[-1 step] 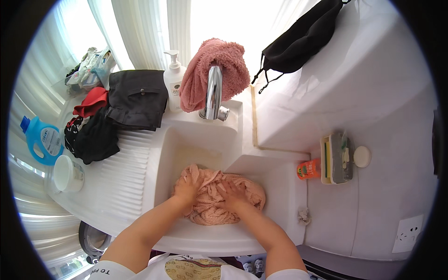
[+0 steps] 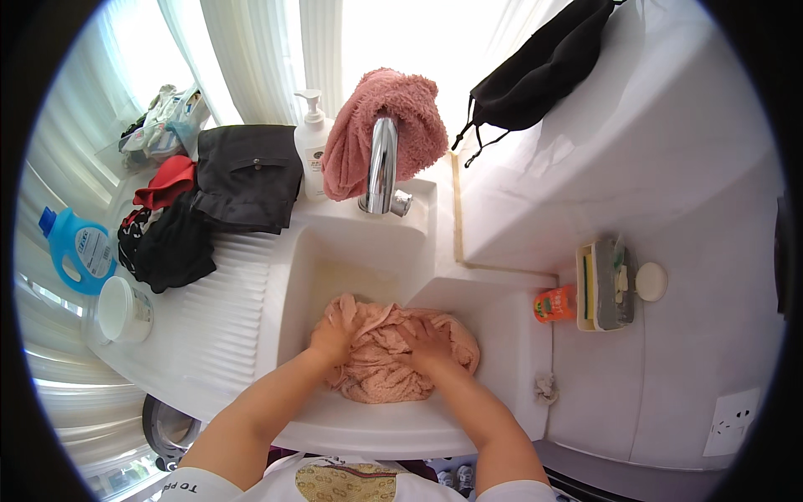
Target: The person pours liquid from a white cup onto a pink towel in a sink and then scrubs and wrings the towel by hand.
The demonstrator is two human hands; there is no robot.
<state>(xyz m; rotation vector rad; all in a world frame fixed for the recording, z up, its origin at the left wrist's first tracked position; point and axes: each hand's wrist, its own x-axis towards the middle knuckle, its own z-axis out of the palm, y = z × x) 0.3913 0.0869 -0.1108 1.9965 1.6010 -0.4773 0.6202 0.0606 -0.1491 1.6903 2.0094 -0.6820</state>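
A wet pink towel [image 2: 378, 378] lies bunched in the white sink basin [image 2: 335, 259]. My left hand [image 2: 335, 333] clutches its left fold, fingers curled into the cloth. My right hand [image 2: 428, 343] presses and grips the cloth at the right side. Both forearms come in over the basin's front rim. A chrome tap [image 2: 383, 167] stands behind the basin, with a second, darker pink towel [image 2: 401, 113] draped over it.
Left of the basin is a ribbed washboard slope [image 2: 222, 309], with dark clothes [image 2: 247, 176], a red garment [image 2: 167, 182], a blue detergent bottle [image 2: 75, 247] and a white tub [image 2: 124, 311]. A pump bottle [image 2: 312, 142] stands by the tap. Right: orange container [image 2: 554, 304], sponge tray [image 2: 606, 284], black cloth [image 2: 535, 75].
My right hand has shifted slightly up and to the right on the towel, and the cloth has bunched a little more to the right. My left hand has barely moved.
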